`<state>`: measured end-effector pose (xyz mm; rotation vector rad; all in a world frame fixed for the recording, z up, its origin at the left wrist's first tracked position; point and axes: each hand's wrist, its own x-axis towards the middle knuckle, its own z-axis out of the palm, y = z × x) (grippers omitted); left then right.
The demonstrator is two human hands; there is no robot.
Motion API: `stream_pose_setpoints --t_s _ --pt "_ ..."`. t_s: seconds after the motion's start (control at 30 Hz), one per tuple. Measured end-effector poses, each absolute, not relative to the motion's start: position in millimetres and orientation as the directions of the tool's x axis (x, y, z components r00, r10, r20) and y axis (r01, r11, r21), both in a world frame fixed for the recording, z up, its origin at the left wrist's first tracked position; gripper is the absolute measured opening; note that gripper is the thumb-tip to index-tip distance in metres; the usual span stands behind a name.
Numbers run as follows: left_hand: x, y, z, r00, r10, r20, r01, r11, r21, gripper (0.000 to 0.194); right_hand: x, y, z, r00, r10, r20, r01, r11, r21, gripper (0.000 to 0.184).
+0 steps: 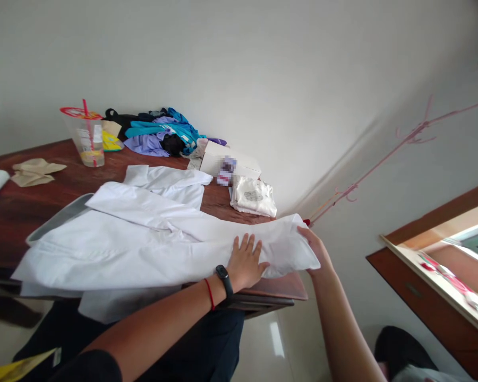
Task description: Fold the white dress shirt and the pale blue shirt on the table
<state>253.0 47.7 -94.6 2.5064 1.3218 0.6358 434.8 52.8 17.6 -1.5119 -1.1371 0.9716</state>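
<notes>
A white long garment (135,249), which looks like a shirt or coat, lies spread along the dark wooden table, its lower part hanging over the front edge. My left hand (246,262) rests flat on the cloth with its fingers spread; a black band and a red string are on that wrist. At the right end, my right hand (315,252) grips the end of the white cloth, thumb on top and the other fingers hidden beneath. That end is slightly lifted beyond the table's corner. Another white folded part sticks out toward the back of the table.
On the table (8,228) stand a plastic cup (88,140) with a red straw and a crumpled brown napkin (37,171). Behind lie piled clothes (159,132), a white box (242,162) and a bagged white item (253,196). A pink coat rack (376,159) stands right.
</notes>
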Motion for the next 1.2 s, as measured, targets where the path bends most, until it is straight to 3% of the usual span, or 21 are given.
stream_pose_setpoints --t_s 0.07,0.13,0.27,0.43,0.57,0.7,0.77,0.87,0.97,1.03,1.1,1.2 --pt "248 44 -94 0.507 0.821 0.263 0.735 -0.571 0.365 0.066 407 61 23 0.167 0.986 0.005 0.053 -0.004 -0.999 0.038" --pt "237 39 -91 0.506 0.828 0.242 0.755 -0.561 0.339 0.066 378 69 28 0.066 0.998 0.023 0.016 0.022 -1.000 0.038" --pt "201 34 -84 0.473 0.857 0.205 0.788 -0.516 0.337 0.068 330 81 29 -0.073 0.997 -0.007 0.117 0.001 -0.993 0.038" --pt "172 21 -75 0.576 0.783 0.233 0.637 -0.609 0.472 0.054 276 94 1 -0.170 0.982 -0.088 0.295 -0.035 -0.955 0.030" --pt "165 -5 -75 0.544 0.833 0.102 0.687 -0.511 0.517 0.053 240 93 -32 -0.209 0.968 -0.141 0.432 -0.037 -0.901 0.031" --pt "140 -40 -80 0.593 0.800 0.092 0.678 -0.558 0.478 0.063 238 75 -42 -0.312 0.935 -0.169 0.402 -0.031 -0.915 0.030" --pt "122 -55 -72 0.674 0.727 0.130 0.598 -0.641 0.481 0.066 249 64 -37 -0.348 0.935 -0.068 0.380 0.074 -0.922 0.027" --pt "104 -64 -42 0.789 0.578 0.206 0.400 -0.738 0.543 0.049 278 57 -28 -0.209 0.935 0.286 0.484 0.353 -0.801 0.020" --pt "105 -51 -12 0.785 0.532 0.316 0.278 -0.760 0.588 0.042 308 66 -32 -0.045 0.879 0.475 0.635 0.392 -0.665 0.018" --pt "114 -32 -5 0.729 0.577 0.368 0.329 -0.767 0.551 0.045 326 77 -43 0.034 0.887 0.460 0.696 0.309 -0.648 0.025" --pt "122 -10 -12 0.648 0.660 0.380 0.491 -0.744 0.454 0.050 342 86 -57 0.140 0.911 0.388 0.705 0.183 -0.685 0.033" --pt "127 17 -44 0.461 0.825 0.327 0.790 -0.549 0.271 0.065 361 89 -75 0.292 0.916 0.277 0.645 0.026 -0.764 0.041"
